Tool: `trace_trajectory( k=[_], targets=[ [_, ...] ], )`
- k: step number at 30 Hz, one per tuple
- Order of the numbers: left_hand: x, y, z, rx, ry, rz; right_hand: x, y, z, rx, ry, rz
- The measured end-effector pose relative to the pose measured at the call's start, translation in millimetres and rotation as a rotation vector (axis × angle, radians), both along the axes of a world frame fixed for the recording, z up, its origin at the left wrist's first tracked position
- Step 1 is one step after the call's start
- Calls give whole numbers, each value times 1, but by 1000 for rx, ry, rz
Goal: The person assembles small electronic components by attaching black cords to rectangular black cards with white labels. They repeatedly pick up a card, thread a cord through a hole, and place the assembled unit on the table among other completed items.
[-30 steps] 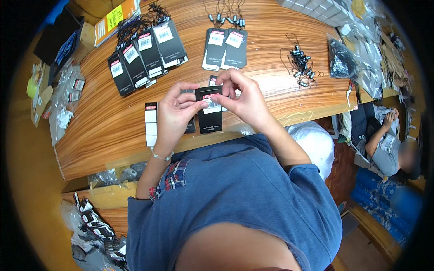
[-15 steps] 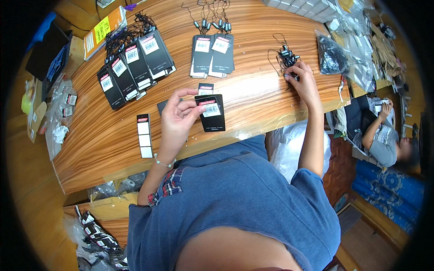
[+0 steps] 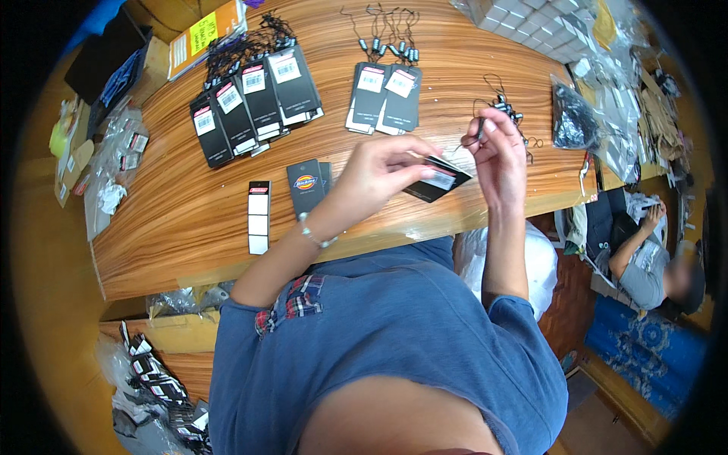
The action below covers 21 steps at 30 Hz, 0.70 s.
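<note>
My left hand (image 3: 388, 168) grips a black hang tag (image 3: 434, 186) with a white barcode sticker, tilted above the table's front part. Close to the tag's right end, my right hand (image 3: 499, 155) pinches a black hang-tag string (image 3: 480, 130) between thumb and fingers. Whether the string passes through the tag cannot be made out. Just behind the right hand lies a small pile of black strings (image 3: 500, 102). Left of my left wrist, dark tags with a round logo (image 3: 305, 193) lie on the table, beside a narrow strip of white labels (image 3: 258, 220).
Strung tags lie in overlapping stacks at the back left (image 3: 262, 106) and back middle (image 3: 385, 102). A clear bag of black strings (image 3: 572, 117) and a grid of white boxes (image 3: 531, 29) occupy the right side. Another person (image 3: 648, 254) sits at far right.
My left hand has moved right with the hang tag and tilted it. My right hand has lifted a string off the pile and turned toward the tag. The whole view has shifted slightly.
</note>
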State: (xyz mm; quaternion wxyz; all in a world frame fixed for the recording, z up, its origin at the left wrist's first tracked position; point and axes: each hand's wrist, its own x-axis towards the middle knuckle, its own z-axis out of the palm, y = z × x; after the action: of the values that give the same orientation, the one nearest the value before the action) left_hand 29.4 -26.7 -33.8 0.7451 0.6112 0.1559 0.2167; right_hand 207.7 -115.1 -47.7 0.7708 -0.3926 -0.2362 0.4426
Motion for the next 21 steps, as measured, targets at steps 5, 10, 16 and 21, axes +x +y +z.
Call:
trace_trajectory(
  k=[5,10,16,21],
  targets=[
    [7,-1,-12,1,33,21,-31,8,5,-67,-159,-15],
    [-8,-5,-10,86,182,-25,-18,16,4,6,23,-44],
    [-18,-12,-24,35,200,-84,2,24,17,143,148,-90],
    [-29,8,-25,-27,106,161,-8,27,41,357,188,12]
  ],
)
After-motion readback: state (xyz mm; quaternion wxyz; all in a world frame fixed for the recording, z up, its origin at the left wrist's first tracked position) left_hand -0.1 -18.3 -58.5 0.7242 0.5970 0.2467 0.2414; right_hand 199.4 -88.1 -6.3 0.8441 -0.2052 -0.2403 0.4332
